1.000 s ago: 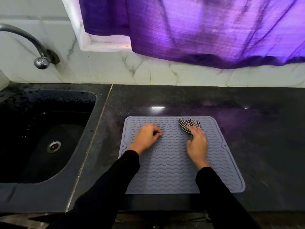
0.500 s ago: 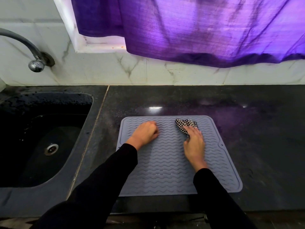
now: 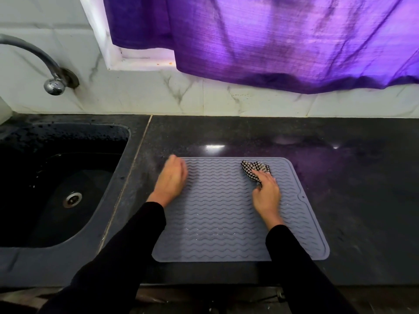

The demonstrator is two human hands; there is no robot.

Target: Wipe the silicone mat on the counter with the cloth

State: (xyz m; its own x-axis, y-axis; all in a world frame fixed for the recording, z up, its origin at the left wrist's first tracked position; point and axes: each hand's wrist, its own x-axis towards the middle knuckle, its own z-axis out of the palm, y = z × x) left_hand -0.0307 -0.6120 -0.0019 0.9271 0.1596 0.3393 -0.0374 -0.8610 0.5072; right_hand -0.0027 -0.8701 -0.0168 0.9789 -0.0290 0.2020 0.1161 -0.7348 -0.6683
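A grey silicone mat [image 3: 217,214] with wavy ridges lies flat on the dark counter [image 3: 353,182]. A small black-and-white checked cloth [image 3: 251,169] is bunched on the mat near its far right corner. My right hand [image 3: 266,193] grips the cloth's near end, with fingers on top of it and the thumb tucked beside it. My left hand [image 3: 171,180] rests on the mat's far left corner with fingers curled under, and it hides that corner. Whether it holds the mat's edge cannot be made out.
A dark sink [image 3: 56,184] with a steel drain lies to the left, and a curved tap [image 3: 53,83] sticks out of the marble wall above it. A purple curtain [image 3: 272,41] hangs over the backsplash. The counter's front edge runs just below the mat.
My left hand slid left from the mat's upper middle to its far left corner. My right hand and the cloth stayed near the far right corner.
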